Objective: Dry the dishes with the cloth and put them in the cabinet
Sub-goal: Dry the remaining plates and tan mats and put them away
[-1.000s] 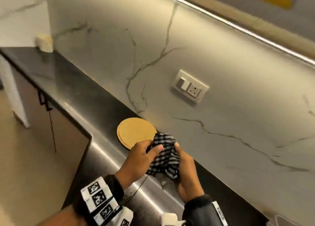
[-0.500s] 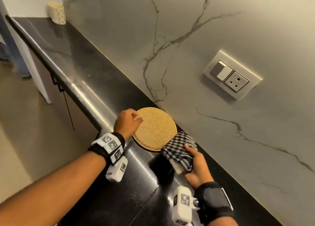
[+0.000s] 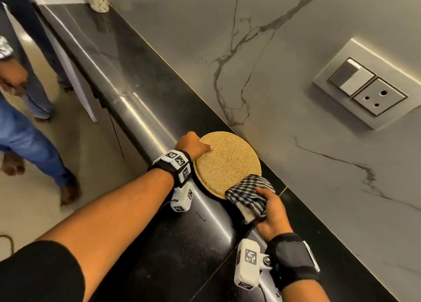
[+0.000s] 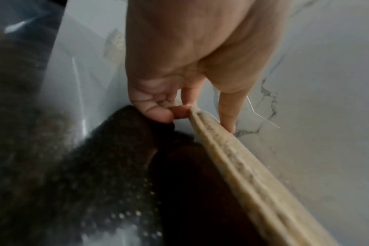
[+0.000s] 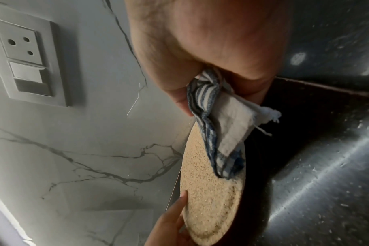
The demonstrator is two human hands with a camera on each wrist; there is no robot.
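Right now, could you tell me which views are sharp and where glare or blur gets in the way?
Head view: sharp, with a bright streak of glare along the black counter beside the round speckled plate. Left wrist view: soft throughout, and the lower left is dark and grainy under the left hand. Right wrist view: the checked cloth reads clearly; the counter glints at right.

Plate (image 3: 227,162) on counter (image 3: 141,96) against wall; cloth (image 3: 248,197) overlaps its near edge

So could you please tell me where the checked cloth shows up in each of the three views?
Head: cloth low centre, held by the right hand at the round plate's near edge.
Left wrist: not visible.
Right wrist: cloth centre, hanging onto the plate.
Shared landmark: wall socket.
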